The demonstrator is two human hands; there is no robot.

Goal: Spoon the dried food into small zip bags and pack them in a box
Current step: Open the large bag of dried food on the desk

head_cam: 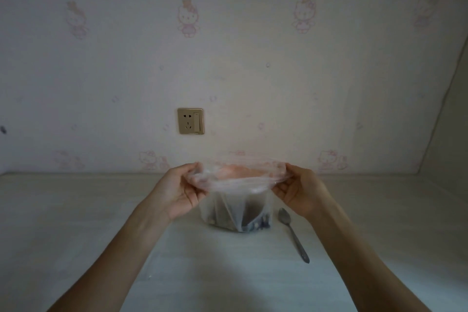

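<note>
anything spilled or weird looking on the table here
Nothing stands out. The left hand and right hand hold the mouth of the clear plastic bag wide open, its dark dried food at the bottom. The spoon lies flat on the table right of the bag, with no spill visible.

Two hands, left (pixel 177 191) and right (pixel 301 191), one clear plastic bag (pixel 235 200), one spoon (pixel 293 234), one wall socket (pixel 190 121)

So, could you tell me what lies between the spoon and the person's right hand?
In the head view, only bare table shows between the spoon and the right hand, which grips the clear bag.
</note>
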